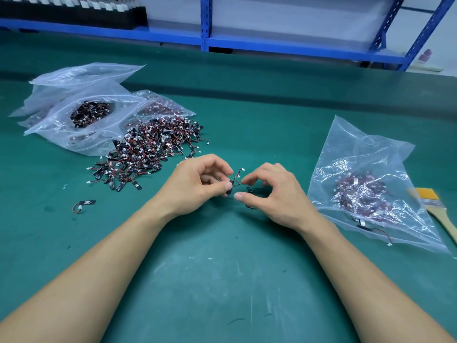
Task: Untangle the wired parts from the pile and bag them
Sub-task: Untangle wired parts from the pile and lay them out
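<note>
Over green matting, left hand (197, 185) pinches a black red-wired part (233, 183); right hand (274, 194) half-curled, empty.

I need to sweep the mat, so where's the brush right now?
The brush lies at the far right edge of the head view on the green mat, beside the right-hand bag.

pile (150, 147) left, bag (366, 184) right, hands between

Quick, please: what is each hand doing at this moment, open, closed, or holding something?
Left hand: closed, pinching a small wired part.
Right hand: fingers curled at the same wires; a firm grip cannot be told.
</note>
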The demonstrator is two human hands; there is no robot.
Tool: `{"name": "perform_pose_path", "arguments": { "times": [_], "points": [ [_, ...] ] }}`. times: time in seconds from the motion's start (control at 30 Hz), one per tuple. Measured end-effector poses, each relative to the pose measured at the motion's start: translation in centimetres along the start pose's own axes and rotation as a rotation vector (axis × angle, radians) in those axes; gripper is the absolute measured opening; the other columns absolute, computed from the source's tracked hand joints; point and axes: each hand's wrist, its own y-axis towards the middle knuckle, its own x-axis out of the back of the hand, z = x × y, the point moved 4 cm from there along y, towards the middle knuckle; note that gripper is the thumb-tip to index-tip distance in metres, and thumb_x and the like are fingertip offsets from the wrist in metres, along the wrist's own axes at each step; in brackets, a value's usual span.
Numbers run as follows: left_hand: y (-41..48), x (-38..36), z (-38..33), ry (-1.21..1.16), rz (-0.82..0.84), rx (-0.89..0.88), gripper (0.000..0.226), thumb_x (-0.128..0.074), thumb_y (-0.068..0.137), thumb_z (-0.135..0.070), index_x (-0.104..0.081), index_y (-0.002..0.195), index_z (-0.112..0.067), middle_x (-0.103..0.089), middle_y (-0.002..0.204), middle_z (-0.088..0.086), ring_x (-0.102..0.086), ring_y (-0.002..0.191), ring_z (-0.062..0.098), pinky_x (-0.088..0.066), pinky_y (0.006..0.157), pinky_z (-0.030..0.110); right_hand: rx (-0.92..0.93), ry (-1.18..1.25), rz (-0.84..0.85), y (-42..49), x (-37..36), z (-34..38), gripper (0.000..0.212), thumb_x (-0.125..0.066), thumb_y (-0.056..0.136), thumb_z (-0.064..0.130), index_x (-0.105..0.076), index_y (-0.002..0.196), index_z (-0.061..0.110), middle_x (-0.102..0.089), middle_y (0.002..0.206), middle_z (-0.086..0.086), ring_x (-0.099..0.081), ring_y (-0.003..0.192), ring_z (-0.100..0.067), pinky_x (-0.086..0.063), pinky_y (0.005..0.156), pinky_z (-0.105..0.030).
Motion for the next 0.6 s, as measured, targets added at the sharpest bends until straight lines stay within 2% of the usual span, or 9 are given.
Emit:
{"name": "perform_pose_path", "arguments": {
  "times": [0.17,0.37,0.53,0.6],
  "points": [
    [0.1,-0.3,-0.1,-0.087,0.026,-0.012,0.018,-0.075,0.083,-0.005,-0.063,0.095,-0.013,-0.071,0.079,0.004,-0.069,0.066,0.023,-0.055,0.066,0.025,0.023,0.142,-0.049,0.2,-0.4,0.5,0.006,-0.08,0.084,0.033,-0.077,0.089,0.033,-0.07,0.088,0.013,-0.054,0.09,-0.019,-0.045,0.08,-0.029],
    [0.1,0.1,0.1,-0.021,-0.013,-0.005,0.02,-0.075,0.083,0.0,-0.064,0.093,-0.015,-0.072,0.079,0.004,-0.07,0.066,0.024,-0.057,0.067,0.03,0.019,0.235,-0.069,0.1,-0.2,0.6,0.017,-0.078,0.083,0.013,-0.076,0.08,0.03,-0.07,0.08,0.012,-0.055,0.085,-0.02,-0.044,0.078,-0.026],
    [0.0,0.5,0.3,0.184,-0.043,0.032,0.02,-0.074,0.083,0.0,-0.068,0.086,-0.019,-0.073,0.074,0.0,-0.071,0.064,0.019,-0.057,0.068,0.028,-0.041,0.427,-0.174,0.1,0.9,0.3,0.009,-0.073,0.084,0.018,-0.074,0.075,0.021,-0.069,0.079,0.001,-0.055,0.079,-0.022,-0.043,0.077,-0.031],
    [0.0,0.9,0.3,0.271,-0.07,0.057,0.018,-0.075,0.083,-0.005,-0.07,0.082,-0.022,-0.073,0.07,-0.004,-0.071,0.063,0.016,-0.057,0.067,0.028,-0.055,0.454,-0.155,0.2,1.1,0.2,0.01,-0.069,0.084,0.022,-0.072,0.075,0.022,-0.069,0.08,0.002,-0.053,0.078,-0.018,-0.041,0.076,-0.027]
  ]
}}
